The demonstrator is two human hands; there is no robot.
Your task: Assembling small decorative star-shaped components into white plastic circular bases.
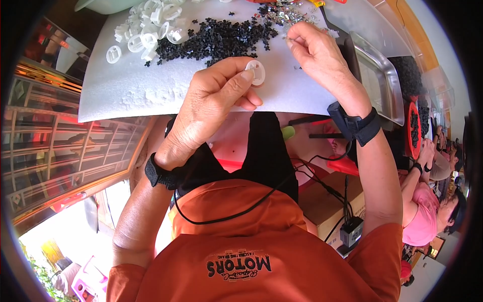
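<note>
Between the thumb and fingers of my left hand [219,90] is a round white plastic part [257,73], held above the near edge of the white foam sheet [136,95]. My right hand [322,53] is up by a pile of small shiny metal pieces [289,14], thumb and forefinger pinched together. Whatever sits in that pinch is too small to make out. A heap of small black plastic pieces [221,38] lies just beyond my left hand. To its left, more white round parts [151,25] are piled loosely, one lying apart from them.
A metal tray [377,75] stands at the right, near a red basin [414,131] with black pieces. A pale bowl [108,5] is at the far left. Black cables [322,176] run from my wristbands past my lap. People [425,211] sit on the right.
</note>
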